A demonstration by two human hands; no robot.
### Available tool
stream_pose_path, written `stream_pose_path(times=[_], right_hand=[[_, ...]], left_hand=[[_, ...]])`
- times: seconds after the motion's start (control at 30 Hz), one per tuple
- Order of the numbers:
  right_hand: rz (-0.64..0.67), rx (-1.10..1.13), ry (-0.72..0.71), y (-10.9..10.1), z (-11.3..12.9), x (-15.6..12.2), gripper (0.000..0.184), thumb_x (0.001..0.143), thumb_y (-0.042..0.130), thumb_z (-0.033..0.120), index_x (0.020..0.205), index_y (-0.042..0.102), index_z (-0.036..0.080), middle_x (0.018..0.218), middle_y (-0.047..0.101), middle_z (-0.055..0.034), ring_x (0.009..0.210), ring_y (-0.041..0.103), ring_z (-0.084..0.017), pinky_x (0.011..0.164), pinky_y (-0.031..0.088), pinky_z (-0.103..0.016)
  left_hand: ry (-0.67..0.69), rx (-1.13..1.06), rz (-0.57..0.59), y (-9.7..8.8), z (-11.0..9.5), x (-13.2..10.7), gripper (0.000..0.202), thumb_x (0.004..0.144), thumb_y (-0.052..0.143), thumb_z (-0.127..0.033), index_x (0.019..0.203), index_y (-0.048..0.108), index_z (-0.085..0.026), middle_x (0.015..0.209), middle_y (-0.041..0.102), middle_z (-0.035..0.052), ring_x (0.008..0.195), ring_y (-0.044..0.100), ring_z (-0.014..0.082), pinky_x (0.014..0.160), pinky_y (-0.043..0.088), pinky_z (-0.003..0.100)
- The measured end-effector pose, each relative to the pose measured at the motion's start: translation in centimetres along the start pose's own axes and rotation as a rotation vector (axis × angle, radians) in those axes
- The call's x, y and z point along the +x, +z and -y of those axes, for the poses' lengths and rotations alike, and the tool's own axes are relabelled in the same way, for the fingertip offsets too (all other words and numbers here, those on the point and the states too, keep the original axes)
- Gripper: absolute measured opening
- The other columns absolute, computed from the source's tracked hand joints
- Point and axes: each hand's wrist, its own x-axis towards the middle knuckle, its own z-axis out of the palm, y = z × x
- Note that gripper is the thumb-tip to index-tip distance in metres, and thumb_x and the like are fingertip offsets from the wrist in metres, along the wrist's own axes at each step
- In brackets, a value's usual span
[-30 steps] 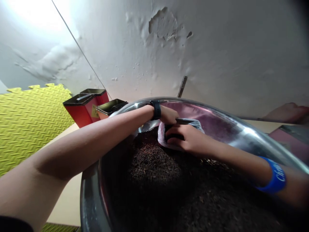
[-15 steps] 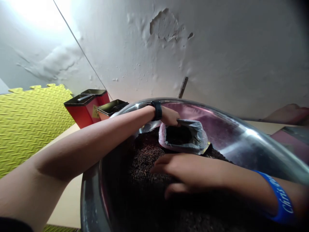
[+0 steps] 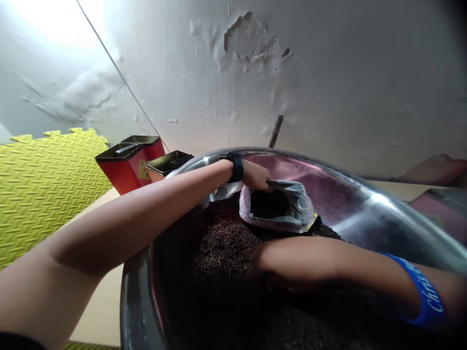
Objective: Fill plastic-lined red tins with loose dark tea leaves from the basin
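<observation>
A big shiny metal bowl (image 3: 328,177) holds a heap of dark, dry leaves that look like loose tea (image 3: 228,243). On the heap rests a tin with a clear plastic bag lining (image 3: 308,209) folded over its rim, its mouth towards me. My left hand (image 3: 257,175), a dark watch on its wrist, grips the tin's far left rim. Just in front of the tin, my right hand (image 3: 280,262) is pushed down into the tea with its fingers curled. Shadow and leaves hide the fingertips. A blue band (image 3: 425,296) circles the right wrist.
Red tins (image 3: 126,167) stand left of the bowl on a pale table (image 3: 93,311), with another open tin (image 3: 166,165) against the bowl's edge. Yellow foam mat (image 3: 47,194) lies farther left. Behind is a peeling wall (image 3: 328,87). A dark-topped box (image 3: 443,209) sits at right.
My right hand has gone down into the tea, and its spread fingers have curled in. My left hand and the lined tin have stayed in place.
</observation>
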Motion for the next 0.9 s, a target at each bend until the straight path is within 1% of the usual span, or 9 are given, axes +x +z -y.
stream_pose_path(times=[0.07, 0.17, 0.23, 0.3, 0.4, 0.47, 0.63, 0.8, 0.9], right_hand=[[-0.095, 0.007, -0.033, -0.5, 0.5, -0.2, 0.029, 0.071, 0.049, 0.003, 0.094, 0.062, 0.014, 0.09, 0.063, -0.0058, 0.079, 0.056, -0.014, 0.068, 0.041, -0.023], [-0.326, -0.015, -0.047, -1.9, 0.5, -0.9, 0.03, 0.071, 0.049, 0.003, 0.096, 0.06, 0.016, 0.095, 0.061, -0.0052, 0.083, 0.054, -0.013, 0.071, 0.041, -0.023], [-0.502, -0.049, -0.009, -2.9, -0.2, -1.7, 0.026, 0.075, 0.049, 0.007, 0.096, 0.06, 0.017, 0.096, 0.06, -0.0048, 0.084, 0.053, -0.014, 0.073, 0.041, -0.025], [-0.616, -0.109, 0.07, -3.6, -1.4, -2.4, 0.02, 0.077, 0.049, 0.013, 0.093, 0.06, 0.018, 0.096, 0.059, -0.0047, 0.084, 0.053, -0.014, 0.074, 0.041, -0.026], [-0.619, -0.22, 0.218, -3.8, -3.2, -2.9, 0.02, 0.078, 0.049, 0.018, 0.093, 0.062, 0.02, 0.096, 0.06, -0.005, 0.085, 0.052, -0.016, 0.074, 0.04, -0.03], [-0.593, -0.264, 0.253, -3.5, -3.6, -2.7, 0.022, 0.08, 0.046, 0.021, 0.095, 0.062, 0.022, 0.098, 0.06, -0.0049, 0.086, 0.052, -0.017, 0.075, 0.039, -0.031], [-0.696, -0.3, 0.218, -3.2, -1.6, -1.9, 0.022, 0.084, 0.041, 0.024, 0.085, 0.062, 0.018, 0.091, 0.062, -0.0054, 0.082, 0.051, -0.016, 0.071, 0.036, -0.028], [-0.594, -0.159, 0.339, -3.2, -0.4, -1.8, 0.049, 0.088, 0.028, 0.045, 0.064, 0.058, 0.015, 0.06, 0.057, -0.003, 0.051, 0.044, -0.01, 0.052, 0.028, -0.026], [-0.658, -0.109, 0.359, -3.1, -0.7, -1.7, 0.048, 0.088, 0.027, 0.049, 0.073, 0.058, 0.015, 0.071, 0.06, -0.0048, 0.059, 0.048, -0.012, 0.056, 0.031, -0.026]], left_hand=[[0.003, -0.004, -0.001, 0.0, 0.0, 0.0, 0.03, 0.078, 0.044, -0.032, 0.091, 0.062, -0.011, 0.085, 0.061, 0.0062, 0.067, 0.045, 0.0123, 0.065, 0.034, 0.026], [0.004, 0.009, 0.005, 0.0, 0.0, 0.0, 0.029, 0.078, 0.044, -0.032, 0.088, 0.062, -0.011, 0.082, 0.061, 0.0058, 0.065, 0.045, 0.0117, 0.063, 0.035, 0.024], [0.009, 0.006, 0.012, 0.0, -0.1, 0.0, 0.027, 0.078, 0.044, -0.029, 0.085, 0.061, -0.01, 0.08, 0.061, 0.0055, 0.065, 0.045, 0.0113, 0.062, 0.035, 0.024], [0.014, -0.008, 0.013, -0.1, -0.2, 0.0, 0.024, 0.077, 0.044, -0.024, 0.083, 0.061, -0.008, 0.078, 0.06, 0.0055, 0.065, 0.045, 0.0113, 0.062, 0.036, 0.024], [0.007, -0.011, 0.007, -0.1, -0.2, -0.1, 0.022, 0.074, 0.043, -0.016, 0.081, 0.061, -0.007, 0.076, 0.06, 0.006, 0.063, 0.045, 0.0118, 0.062, 0.037, 0.025], [0.003, -0.011, 0.001, -0.1, -0.2, -0.2, 0.022, 0.072, 0.042, -0.013, 0.081, 0.062, -0.008, 0.076, 0.061, 0.006, 0.063, 0.046, 0.0122, 0.062, 0.037, 0.026], [0.015, -0.025, 0.002, -0.1, -0.3, -0.3, 0.021, 0.075, 0.042, -0.017, 0.084, 0.06, -0.008, 0.082, 0.062, 0.0049, 0.067, 0.047, 0.0113, 0.064, 0.038, 0.023], [0.023, -0.009, 0.023, 0.1, 0.1, 0.2, 0.023, 0.075, 0.043, -0.02, 0.087, 0.06, -0.01, 0.082, 0.062, 0.0044, 0.066, 0.049, 0.0119, 0.06, 0.039, 0.023], [0.021, 0.003, 0.017, 0.1, -0.1, 0.1, 0.026, 0.076, 0.043, -0.021, 0.092, 0.06, -0.011, 0.087, 0.062, 0.0049, 0.07, 0.05, 0.0122, 0.064, 0.04, 0.023]])
